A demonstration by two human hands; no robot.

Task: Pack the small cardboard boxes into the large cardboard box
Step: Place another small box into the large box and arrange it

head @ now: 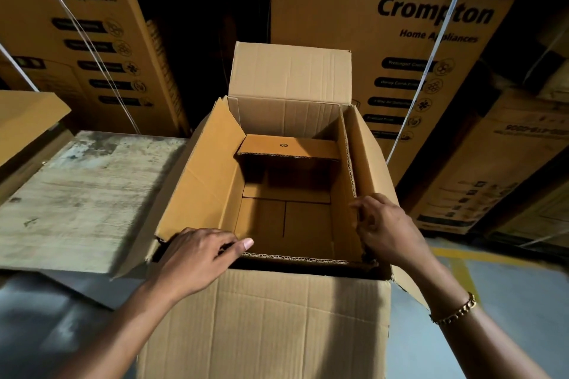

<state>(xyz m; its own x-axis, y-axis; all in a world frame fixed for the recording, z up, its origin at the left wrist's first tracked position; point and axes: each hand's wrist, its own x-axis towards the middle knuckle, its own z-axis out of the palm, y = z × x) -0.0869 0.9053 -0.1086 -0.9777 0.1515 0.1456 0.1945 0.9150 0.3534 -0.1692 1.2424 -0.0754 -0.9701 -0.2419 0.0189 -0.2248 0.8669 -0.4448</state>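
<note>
The large cardboard box [264,326] stands open in front of me, its far flap [289,71] upright. Inside it sits a smaller open cardboard box [308,224] with nothing in it; its far flap [289,147] is folded inward and its left flap [197,181] leans outward. My left hand [197,255] rests on the near left corner, thumb straight along the near corrugated edge. My right hand [388,224] grips the near end of the inner box's right flap [348,169], fingers curled round its edge.
A worn wooden board [77,194] lies level to the left of the box. Tall printed cartons [385,55] are stacked close behind and on both sides. Grey floor with yellow lines [462,271] shows at the lower right.
</note>
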